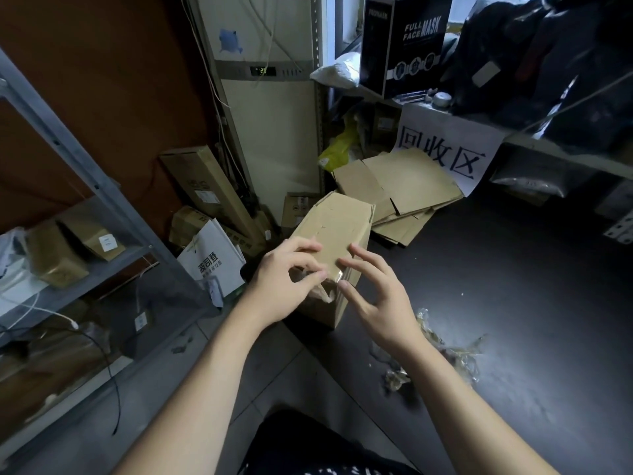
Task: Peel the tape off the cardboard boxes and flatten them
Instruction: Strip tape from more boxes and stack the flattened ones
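A brown cardboard box (337, 228) stands on the corner of a dark table (513, 286), its long top facing me. My left hand (284, 286) holds the near end of the box, thumb and forefinger pinching a strip of clear tape (322, 289) there. My right hand (373, 296) hovers at the box's near right edge with fingers spread and lightly curled, its fingertips touching the cardboard and the shiny tape edge. Crumpled peeled tape (445, 351) lies on the table to the right of my right forearm.
A stack of flattened cardboard (404, 190) lies at the table's back under a paper sign (445, 149). A metal shelf (68, 234) with boxes stands to the left. More boxes and a white bag (212, 258) sit on the floor beyond.
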Motion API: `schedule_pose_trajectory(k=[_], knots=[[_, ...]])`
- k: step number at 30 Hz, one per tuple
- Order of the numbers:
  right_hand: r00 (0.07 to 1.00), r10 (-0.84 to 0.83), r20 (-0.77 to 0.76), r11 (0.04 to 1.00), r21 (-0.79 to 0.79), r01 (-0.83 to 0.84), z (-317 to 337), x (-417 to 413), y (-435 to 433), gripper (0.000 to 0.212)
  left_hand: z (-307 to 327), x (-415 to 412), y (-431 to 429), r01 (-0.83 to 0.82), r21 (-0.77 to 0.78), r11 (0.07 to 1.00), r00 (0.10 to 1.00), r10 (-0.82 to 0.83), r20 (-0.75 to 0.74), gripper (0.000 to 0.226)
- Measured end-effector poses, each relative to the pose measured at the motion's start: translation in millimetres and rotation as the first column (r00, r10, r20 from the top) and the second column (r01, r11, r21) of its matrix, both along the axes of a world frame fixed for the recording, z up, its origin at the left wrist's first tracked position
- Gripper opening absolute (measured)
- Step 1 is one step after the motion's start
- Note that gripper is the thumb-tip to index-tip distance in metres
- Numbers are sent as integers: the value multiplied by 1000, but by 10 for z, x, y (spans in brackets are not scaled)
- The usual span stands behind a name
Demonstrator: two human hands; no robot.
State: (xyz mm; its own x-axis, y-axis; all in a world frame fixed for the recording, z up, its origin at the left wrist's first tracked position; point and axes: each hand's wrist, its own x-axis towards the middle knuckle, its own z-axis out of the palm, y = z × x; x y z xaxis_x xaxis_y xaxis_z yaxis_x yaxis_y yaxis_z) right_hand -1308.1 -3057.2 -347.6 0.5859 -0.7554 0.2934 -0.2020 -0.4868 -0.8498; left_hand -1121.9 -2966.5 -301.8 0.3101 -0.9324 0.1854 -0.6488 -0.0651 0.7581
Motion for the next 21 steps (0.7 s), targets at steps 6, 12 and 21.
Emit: schedule_pose_trajectory(k=[6,12,21], knots=[[1000,4,-10,999,41,-4,27,-11,-36,33,-38,6,33,68,5,998,996,-67,-63,9],[1000,9,-13,999,52,-9,140,40,-88,32,86,100,4,119,65,991,977,-105,-187,19],[977,176,-117,983,78,-168,310,1,-103,41,149,-8,-12,129,74,989,991,-130,12,19]])
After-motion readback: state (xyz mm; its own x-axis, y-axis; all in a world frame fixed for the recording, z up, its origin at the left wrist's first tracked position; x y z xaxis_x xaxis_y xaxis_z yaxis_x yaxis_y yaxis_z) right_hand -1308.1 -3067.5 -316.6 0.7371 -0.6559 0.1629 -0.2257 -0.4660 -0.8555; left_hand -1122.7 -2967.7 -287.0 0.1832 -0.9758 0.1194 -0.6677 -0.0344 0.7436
